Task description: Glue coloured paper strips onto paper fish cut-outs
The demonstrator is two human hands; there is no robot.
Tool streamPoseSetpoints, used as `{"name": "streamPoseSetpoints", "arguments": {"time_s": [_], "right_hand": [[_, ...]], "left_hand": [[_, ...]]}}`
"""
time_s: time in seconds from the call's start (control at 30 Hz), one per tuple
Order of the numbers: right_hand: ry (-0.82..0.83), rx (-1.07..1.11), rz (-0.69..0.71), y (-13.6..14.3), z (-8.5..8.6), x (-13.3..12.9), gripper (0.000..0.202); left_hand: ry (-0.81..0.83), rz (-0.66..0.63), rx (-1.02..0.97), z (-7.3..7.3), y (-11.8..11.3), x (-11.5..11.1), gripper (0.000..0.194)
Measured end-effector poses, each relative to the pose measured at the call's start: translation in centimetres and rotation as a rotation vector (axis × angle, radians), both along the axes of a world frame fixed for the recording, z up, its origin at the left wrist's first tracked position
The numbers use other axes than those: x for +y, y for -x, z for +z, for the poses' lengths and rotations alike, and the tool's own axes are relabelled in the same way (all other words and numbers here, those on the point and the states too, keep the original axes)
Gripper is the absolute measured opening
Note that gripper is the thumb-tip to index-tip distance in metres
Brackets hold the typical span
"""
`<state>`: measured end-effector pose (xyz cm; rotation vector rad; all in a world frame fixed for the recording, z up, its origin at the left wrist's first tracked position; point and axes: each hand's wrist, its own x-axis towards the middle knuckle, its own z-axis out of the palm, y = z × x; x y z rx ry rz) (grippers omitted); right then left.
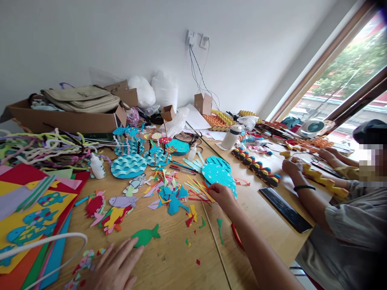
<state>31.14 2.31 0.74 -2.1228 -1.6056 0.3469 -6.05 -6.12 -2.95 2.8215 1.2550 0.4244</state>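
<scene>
Lying at lower centre-left, a green fish-shaped paper cutout is touched by the flat, unclenched left hand; beside narrow multicoloured paper strips, below frame centre, the right hand's grip cannot be determined.

One green fish — apparently two glue bottles

Fish cutout is showing plain green; another fish is showing lavender. Paper strips are mixing yellow, orange and red. Round base is bearing wavy bands, turquoise and paler blue; disc is showing turquoise flecked white. Yellow sheet is backing blue fish with coloured patches. Folded chain is alternating black, red, yellow, blue. Fuzzy stems are mixing lime, white, purple.
</scene>
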Motion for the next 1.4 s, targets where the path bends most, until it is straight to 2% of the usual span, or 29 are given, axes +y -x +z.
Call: {"name": "streamPoseSetpoints", "arguments": {"time_s": [0.1,0.2,0.3,0.37,0.47,0.53,0.6,0.73,0.83,0.97,1.03,1.1,1.17,1.3,1.4], "right_hand": [[-0.014,0.015,0.000,0.4,0.7,-0.3,0.018],[-0.032,0.019,0.030,1.7,2.2,-1.3,0.015],[-0.041,0.041,0.135,4.5,3.8,-3.4,0.012],[-0.110,0.023,0.283,7.2,4.5,-5.1,0.013],[-0.225,-0.073,0.508,11.3,4.4,-7.2,0.016],[-0.254,-0.195,0.591,13.6,3.8,-8.1,0.018],[-0.262,-0.296,0.655,15.2,3.0,-8.4,0.017],[-0.291,-0.391,0.724,16.6,2.0,-8.4,0.013],[-0.304,-0.390,0.731,16.9,1.7,-8.5,0.012],[-0.288,-0.338,0.748,16.9,1.4,-8.8,0.013],[-0.249,-0.246,0.748,16.9,1.3,-9.0,0.015],[-0.169,-0.039,0.715,16.7,1.4,-9.3,0.010],[-0.035,0.306,0.660,16.6,1.6,-9.6,0.004],[0.258,1.079,0.471,16.5,1.7,-9.8,0.028],[0.327,1.296,0.328,16.7,1.4,-9.6,0.032]], "left_hand": [[0.035,0.014,-0.086,1.1,-0.4,0.1,0.043],[0.175,0.102,-0.248,2.7,-1.3,0.4,0.035],[0.509,0.245,-0.526,4.5,-2.6,0.9,0.026],[0.779,0.279,-0.722,5.6,-3.5,1.2,0.021],[1.083,0.326,-0.976,6.7,-4.5,1.3,0.030],[1.195,0.364,-1.090,6.8,-4.9,1.2,0.037],[1.233,0.375,-1.132,6.7,-5.1,1.2,0.039],[1.196,0.370,-1.102,6.2,-5.4,1.4,0.026],[1.147,0.377,-1.105,5.8,-5.5,1.7,0.020],[1.093,0.337,-1.099,5.2,-5.5,2.0,0.021],[1.074,0.328,-1.089,5.0,-5.4,2.2,0.022],[1.052,0.323,-1.086,5.0,-5.4,2.3,0.022],[1.026,0.292,-1.069,4.9,-5.2,2.3,0.020],[1.015,0.169,-0.985,4.5,-4.6,2.4,0.015],[1.029,0.136,-0.931,4.0,-4.2,2.4,0.009]]}}
